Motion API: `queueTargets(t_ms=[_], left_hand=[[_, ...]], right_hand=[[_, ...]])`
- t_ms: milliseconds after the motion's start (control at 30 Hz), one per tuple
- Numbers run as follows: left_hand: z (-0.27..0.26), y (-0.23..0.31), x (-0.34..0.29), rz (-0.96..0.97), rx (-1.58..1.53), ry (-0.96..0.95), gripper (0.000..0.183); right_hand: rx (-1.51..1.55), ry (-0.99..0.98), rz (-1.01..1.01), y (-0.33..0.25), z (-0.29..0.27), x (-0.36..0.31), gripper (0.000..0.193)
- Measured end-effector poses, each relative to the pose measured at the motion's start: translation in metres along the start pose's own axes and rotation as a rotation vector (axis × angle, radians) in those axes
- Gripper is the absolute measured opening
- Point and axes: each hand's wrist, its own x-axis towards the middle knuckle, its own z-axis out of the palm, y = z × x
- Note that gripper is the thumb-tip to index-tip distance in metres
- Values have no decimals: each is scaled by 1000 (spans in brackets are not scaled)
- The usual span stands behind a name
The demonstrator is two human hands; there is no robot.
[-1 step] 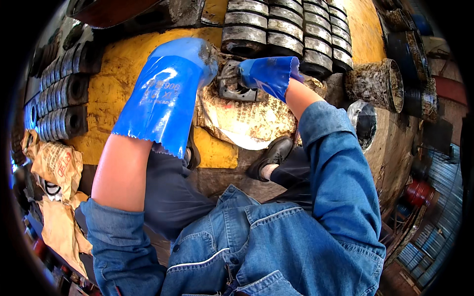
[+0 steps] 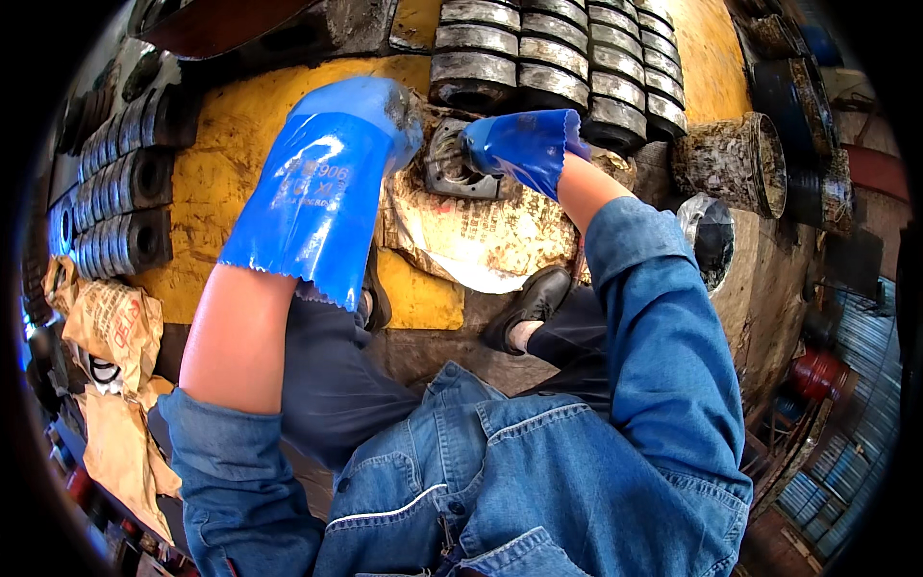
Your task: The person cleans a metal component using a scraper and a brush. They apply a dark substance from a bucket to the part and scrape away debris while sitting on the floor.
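A dark, greasy metal block (image 2: pixel 464 186) with a round bore lies on a stained paper sack (image 2: pixel 481 236) in front of me. My right hand (image 2: pixel 488 144), in a blue rubber glove, is closed at the block's upper right side, its fingers curled by the bore. At the block's left is my left hand (image 2: pixel 392 111), in a matching long-cuffed glove with a dirt-smeared end. Its fingers are turned away and hidden, so I cannot see whether they touch the block.
Rows of stacked metal rings (image 2: pixel 553 58) stand just beyond my hands, on a yellow floor sheet (image 2: pixel 240 125). More ring stacks (image 2: pixel 120 236) lie at the left, above torn paper bags (image 2: pixel 115 327). A grimy bucket (image 2: pixel 731 168) lies tipped at the right, near a metal-rimmed can (image 2: pixel 707 240).
My left glove has rolled slightly and dipped a little. My right hand has shifted a touch to the left, while the block stays in about the same place.
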Motion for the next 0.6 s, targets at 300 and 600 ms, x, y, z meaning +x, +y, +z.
queueTargets(t_ms=[300,600], left_hand=[[0,10,7,-48,26,-42,33],[9,21,12,92,-19,82,31]], right_hand=[[638,37,306,44,-44,-96,24],[1068,579,807,73,17,-393,17]])
